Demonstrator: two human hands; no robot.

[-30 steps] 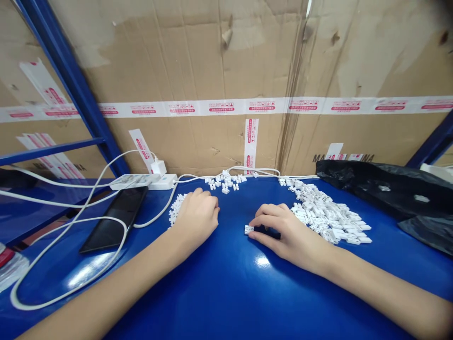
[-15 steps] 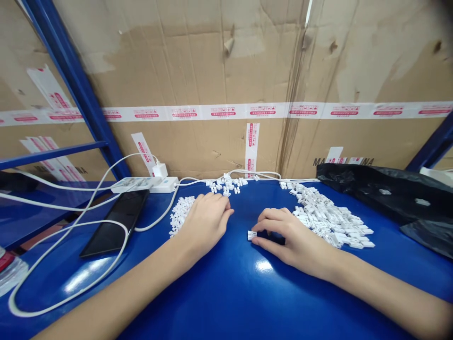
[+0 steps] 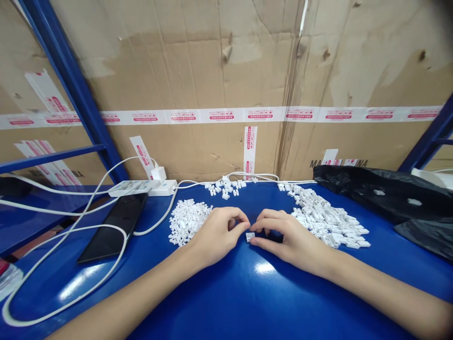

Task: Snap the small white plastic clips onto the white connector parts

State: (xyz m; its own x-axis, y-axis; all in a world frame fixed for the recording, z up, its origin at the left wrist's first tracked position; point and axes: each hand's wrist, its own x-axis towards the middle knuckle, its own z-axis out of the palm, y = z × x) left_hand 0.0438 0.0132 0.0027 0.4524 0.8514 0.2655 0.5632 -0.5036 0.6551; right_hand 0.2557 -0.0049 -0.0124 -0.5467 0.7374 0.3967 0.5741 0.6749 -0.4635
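My right hand [image 3: 288,238] pinches a small white plastic connector block [image 3: 249,237] between thumb and fingertips, just above or on the blue table [image 3: 226,302]. Close beside it, my left hand [image 3: 222,236] has its thumb and index finger pressed together; whatever they hold is too small or hidden to make out. Left of that hand lies a heap of tiny white plastic pieces [image 3: 187,221]. A larger pile of white connector blocks [image 3: 329,219] spreads behind and to the right of my right hand. A few loose white pieces [image 3: 226,187] are scattered at the back.
A black phone [image 3: 115,229] lies at left among looping white cables [image 3: 67,236]. Behind it are a white power strip [image 3: 134,187] and a plugged-in charger [image 3: 158,174]. A black plastic bag [image 3: 382,198] sits at right. Cardboard [image 3: 198,146] backs the table.
My left hand has moved right and nearer, from the small-piece heap to beside the connector block, uncovering the heap. My right hand keeps its pinch on the block.
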